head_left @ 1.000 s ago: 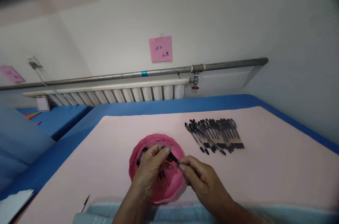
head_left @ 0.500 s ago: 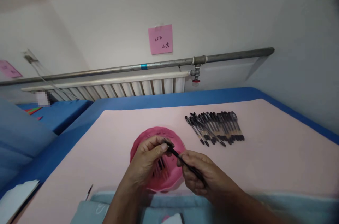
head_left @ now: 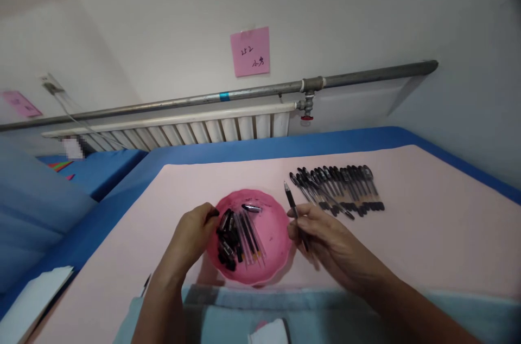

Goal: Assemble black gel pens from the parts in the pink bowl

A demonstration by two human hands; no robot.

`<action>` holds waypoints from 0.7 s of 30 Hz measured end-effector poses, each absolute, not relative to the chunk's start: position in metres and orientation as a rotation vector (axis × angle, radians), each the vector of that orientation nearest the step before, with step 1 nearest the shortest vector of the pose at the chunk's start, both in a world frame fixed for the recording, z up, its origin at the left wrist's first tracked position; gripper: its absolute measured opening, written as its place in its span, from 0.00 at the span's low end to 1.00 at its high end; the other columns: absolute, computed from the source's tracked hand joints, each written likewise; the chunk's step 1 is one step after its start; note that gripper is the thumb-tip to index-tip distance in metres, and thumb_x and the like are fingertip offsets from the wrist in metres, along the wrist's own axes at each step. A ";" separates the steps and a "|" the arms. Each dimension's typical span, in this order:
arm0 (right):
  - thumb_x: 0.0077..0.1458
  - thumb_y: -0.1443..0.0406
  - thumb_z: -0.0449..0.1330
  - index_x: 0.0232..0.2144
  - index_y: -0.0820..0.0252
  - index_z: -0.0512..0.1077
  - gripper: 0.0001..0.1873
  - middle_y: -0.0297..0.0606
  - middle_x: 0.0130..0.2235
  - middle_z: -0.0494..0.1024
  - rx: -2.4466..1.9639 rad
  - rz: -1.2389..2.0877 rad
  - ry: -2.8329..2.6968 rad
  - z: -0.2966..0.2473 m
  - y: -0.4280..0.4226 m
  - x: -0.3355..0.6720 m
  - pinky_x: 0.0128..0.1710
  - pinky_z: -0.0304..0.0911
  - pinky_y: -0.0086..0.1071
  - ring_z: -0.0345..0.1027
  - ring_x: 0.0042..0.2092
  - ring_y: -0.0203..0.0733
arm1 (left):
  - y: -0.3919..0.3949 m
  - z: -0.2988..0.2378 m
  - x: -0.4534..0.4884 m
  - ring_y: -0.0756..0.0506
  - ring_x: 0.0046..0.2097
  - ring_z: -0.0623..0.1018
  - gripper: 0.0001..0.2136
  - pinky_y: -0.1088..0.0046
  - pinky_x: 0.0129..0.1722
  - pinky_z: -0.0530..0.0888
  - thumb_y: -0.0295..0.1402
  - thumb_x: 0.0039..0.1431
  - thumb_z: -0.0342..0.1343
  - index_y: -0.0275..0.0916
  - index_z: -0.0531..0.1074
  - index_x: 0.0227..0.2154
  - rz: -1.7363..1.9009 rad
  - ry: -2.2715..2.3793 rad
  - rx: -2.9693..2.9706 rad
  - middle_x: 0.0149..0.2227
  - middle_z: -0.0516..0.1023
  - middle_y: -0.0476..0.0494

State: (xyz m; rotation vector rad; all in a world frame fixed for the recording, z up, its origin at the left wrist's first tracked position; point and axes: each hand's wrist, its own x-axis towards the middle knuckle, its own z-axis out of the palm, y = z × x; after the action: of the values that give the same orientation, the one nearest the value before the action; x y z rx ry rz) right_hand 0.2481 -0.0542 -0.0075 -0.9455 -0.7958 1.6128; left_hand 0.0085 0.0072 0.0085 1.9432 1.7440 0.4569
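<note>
A pink bowl sits on the pale pink mat and holds several black pen caps and thin refills. My left hand rests at the bowl's left rim, fingers curled over the edge and touching the black caps. My right hand is to the right of the bowl, fingers closed round a black pen that points up and away. A row of several finished black pens lies further right on the mat.
The mat lies on a blue table against a white wall with a radiator and a grey pipe. A pink note hangs on the wall. White paper lies at the lower left. Light blue cloth covers the near edge.
My hands have drawn apart. The right hand carried the pen out to the right of the bowl, and the left hand dropped to the bowl's left rim, uncovering its contents.
</note>
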 end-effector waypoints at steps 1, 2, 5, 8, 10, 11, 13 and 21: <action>0.47 0.61 0.61 0.30 0.58 0.67 0.09 0.33 0.26 0.74 -0.956 1.593 -0.823 -0.008 -0.054 0.249 0.18 0.48 0.25 0.59 0.22 0.31 | 0.006 0.010 0.009 0.49 0.30 0.71 0.08 0.75 0.30 0.63 0.27 0.52 0.46 0.38 0.71 0.26 0.390 1.749 1.983 0.26 0.74 0.48; 0.47 0.60 0.62 0.30 0.58 0.67 0.10 0.33 0.27 0.74 -0.969 1.585 -0.842 -0.009 -0.053 0.250 0.18 0.49 0.26 0.59 0.22 0.31 | 0.005 0.011 0.010 0.49 0.30 0.71 0.09 0.75 0.30 0.63 0.25 0.50 0.46 0.38 0.71 0.26 0.324 1.723 2.013 0.27 0.75 0.47; 0.47 0.60 0.62 0.29 0.58 0.66 0.10 0.33 0.27 0.75 -0.995 1.578 -0.846 -0.012 -0.051 0.252 0.18 0.50 0.26 0.59 0.22 0.31 | -0.002 0.015 0.015 0.47 0.31 0.73 0.11 0.74 0.30 0.63 0.21 0.44 0.45 0.38 0.72 0.24 0.115 1.620 2.113 0.28 0.77 0.47; 0.46 0.61 0.62 0.28 0.58 0.66 0.10 0.33 0.25 0.74 -1.012 1.586 -0.819 -0.011 -0.050 0.252 0.16 0.49 0.26 0.60 0.21 0.31 | -0.010 0.018 0.023 0.41 0.34 0.75 0.11 0.68 0.34 0.63 0.21 0.40 0.47 0.38 0.73 0.23 -0.210 1.655 2.282 0.28 0.78 0.42; 0.45 0.61 0.63 0.28 0.58 0.65 0.10 0.32 0.25 0.74 -1.023 1.594 -0.804 -0.010 -0.050 0.251 0.16 0.49 0.25 0.60 0.21 0.31 | -0.013 0.019 0.029 0.37 0.38 0.75 0.12 0.63 0.37 0.63 0.21 0.39 0.47 0.38 0.74 0.24 -0.373 1.677 2.344 0.30 0.79 0.39; 0.45 0.61 0.63 0.28 0.58 0.65 0.10 0.32 0.25 0.74 -1.029 1.598 -0.798 -0.009 -0.050 0.251 0.16 0.49 0.25 0.60 0.21 0.31 | -0.014 0.019 0.033 0.36 0.38 0.75 0.13 0.61 0.38 0.63 0.21 0.39 0.47 0.38 0.74 0.26 -0.420 1.673 2.348 0.30 0.79 0.38; 0.44 0.61 0.63 0.28 0.58 0.65 0.11 0.32 0.24 0.74 -1.039 1.603 -0.792 -0.009 -0.051 0.250 0.16 0.49 0.25 0.60 0.20 0.31 | -0.016 0.018 0.039 0.36 0.38 0.77 0.13 0.60 0.39 0.63 0.21 0.40 0.48 0.38 0.75 0.27 -0.474 1.660 2.347 0.31 0.80 0.36; 0.46 0.62 0.61 0.29 0.58 0.66 0.09 0.32 0.25 0.74 -1.046 1.572 -0.802 -0.013 -0.050 0.249 0.16 0.50 0.25 0.59 0.20 0.30 | -0.018 0.017 0.053 0.34 0.39 0.78 0.13 0.59 0.40 0.64 0.20 0.43 0.48 0.34 0.76 0.28 -0.569 1.682 2.327 0.34 0.80 0.31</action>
State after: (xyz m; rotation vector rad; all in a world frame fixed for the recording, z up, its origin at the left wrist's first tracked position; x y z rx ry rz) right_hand 0.2495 -0.0501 -0.0134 -1.0458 -0.8021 1.5725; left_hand 0.0534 -0.0181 0.0175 2.3268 1.6825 -0.5691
